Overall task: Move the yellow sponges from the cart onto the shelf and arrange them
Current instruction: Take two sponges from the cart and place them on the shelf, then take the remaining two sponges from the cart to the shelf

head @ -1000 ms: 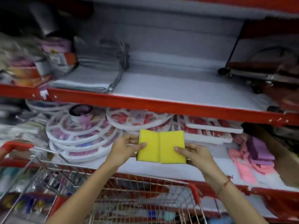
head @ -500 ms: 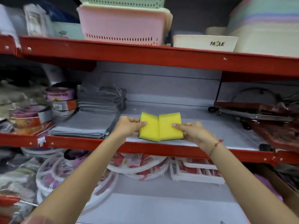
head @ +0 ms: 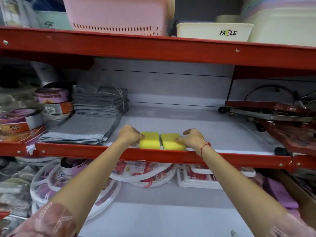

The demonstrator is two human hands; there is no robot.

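Two yellow sponges lie flat side by side on the white shelf (head: pixel 196 127), just behind its red front rail. My left hand (head: pixel 130 135) grips the left edge of the left sponge (head: pixel 150 141). Fingers of my right hand (head: pixel 192 139) rest on the right sponge (head: pixel 171 142), holding it at its right side. A narrow gap separates the two sponges. The cart is out of view.
A stack of grey cloths (head: pixel 90 124) lies left of the sponges, tape rolls (head: pixel 51 101) beyond it. Red metal racks (head: pixel 280 120) fill the shelf's right end. Pink and cream baskets (head: pixel 213 31) sit on the shelf above; round white hangers (head: pixel 68 182) below.
Both hands have carried the two sponges up from cart height onto the shelf and set them down flat behind the rail, a little apart from each other.
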